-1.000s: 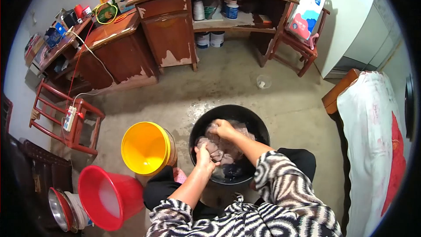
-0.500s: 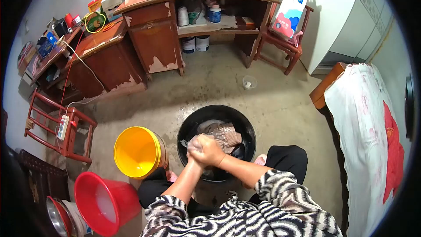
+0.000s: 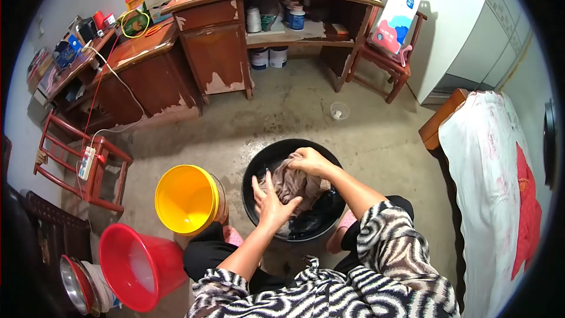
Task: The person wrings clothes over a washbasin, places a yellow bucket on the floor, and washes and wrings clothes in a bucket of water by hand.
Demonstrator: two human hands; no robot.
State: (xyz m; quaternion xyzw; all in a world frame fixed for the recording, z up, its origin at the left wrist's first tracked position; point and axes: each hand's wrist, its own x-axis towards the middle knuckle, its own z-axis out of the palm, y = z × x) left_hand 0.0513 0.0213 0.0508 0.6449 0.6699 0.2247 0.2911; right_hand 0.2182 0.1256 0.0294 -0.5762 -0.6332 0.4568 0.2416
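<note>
A black tub stands on the floor between my feet, with wet clothing and dark water inside. My right hand pinches the upper edge of a wet brown garment and lifts part of it above the rest. On the garment's left side, my left hand is open, its fingers spread and thumb pointing right. A ribbed tan part of the clothing shows beyond the bunched fabric, partly hidden behind it.
Left of the tub are a yellow bucket and a red bucket with cloudy liquid. A small clear container lies on the floor ahead. A wooden chair holds a power strip; a bed lies right.
My hands were clasped together over the tub. Now they are apart: the right has moved up and right and holds the brown garment, while the left has spread its fingers.
</note>
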